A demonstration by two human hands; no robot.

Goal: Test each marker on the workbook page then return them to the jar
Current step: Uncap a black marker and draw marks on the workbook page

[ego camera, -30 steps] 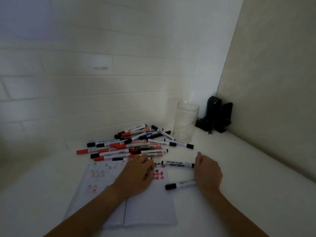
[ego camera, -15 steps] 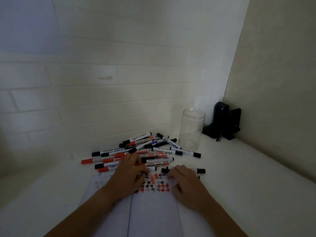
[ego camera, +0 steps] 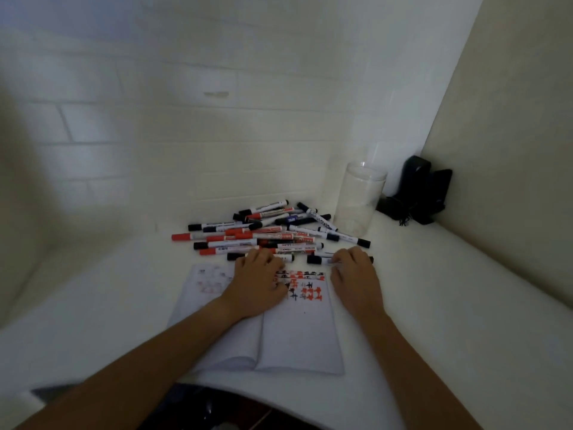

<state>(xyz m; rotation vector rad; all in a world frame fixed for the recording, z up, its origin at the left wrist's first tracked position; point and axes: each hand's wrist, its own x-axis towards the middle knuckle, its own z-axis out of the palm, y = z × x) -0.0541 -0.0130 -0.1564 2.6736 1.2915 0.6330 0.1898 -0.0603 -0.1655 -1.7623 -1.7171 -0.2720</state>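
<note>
right hand (ego camera: 355, 276) has come forward off the table in the last second and now has its fingers curled over a black-capped marker (ego camera: 322, 260) lying just past the top right corner of the workbook (ego camera: 297, 333). looks like a grasp on the barrel, cap end sticking out to the left. a second ago it sat further right beside a different loose marker, so this is a fresh pick.

left hand (ego camera: 259, 283) lies on the workbook's left page near the spine, fingertips reaching the near edge of the marker pile (ego camera: 266, 234). it may be touching a pen there, can't tell if it grips anything; mostly reads as flat and holding the book down.

right page has rows of red and black test strokes (ego camera: 305, 285) across the top, lower part blank. so testing is under way.

pile is red, black and at least one blue marker, all capped as far as i can see, heaped on the table (ego camera: 434, 305) between workbook and wall. glass jar (ego camera: 359, 200) stands upright right of the pile, looks empty, so no returns yet by my read.

judgement: next step is uncap and scribble with the marker under the right hand. task is early, most of the pile still to go.

black device (ego camera: 424, 189) in the far corner, not involved.
</note>
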